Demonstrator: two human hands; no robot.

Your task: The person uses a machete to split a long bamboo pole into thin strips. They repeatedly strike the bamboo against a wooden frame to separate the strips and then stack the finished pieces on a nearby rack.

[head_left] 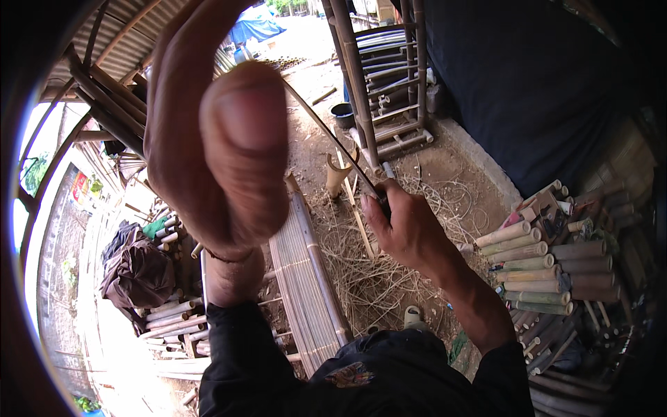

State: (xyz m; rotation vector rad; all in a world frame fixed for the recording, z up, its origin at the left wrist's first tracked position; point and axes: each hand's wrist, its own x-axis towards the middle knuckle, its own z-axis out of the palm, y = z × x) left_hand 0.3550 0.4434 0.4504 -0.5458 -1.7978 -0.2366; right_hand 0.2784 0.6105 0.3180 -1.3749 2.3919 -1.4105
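Observation:
My left hand is raised close in front of me and looks large and slightly blurred. Its thumb stands apart from the long fingers, which stretch up past the top edge, so their tips are hidden. I see nothing held in it. Lower and to the right, my right hand is closed around the dark handle of a knife. The knife's long, thin blade slants up and left, its far end passing behind my left thumb. Below my hands stands a bench of slatted bamboo.
Bamboo shavings litter the ground beside the bench. An upright cut bamboo post stands ahead, near a bamboo rack and a black bucket. Cut bamboo poles are stacked at right, with more beneath a brown cloth at left.

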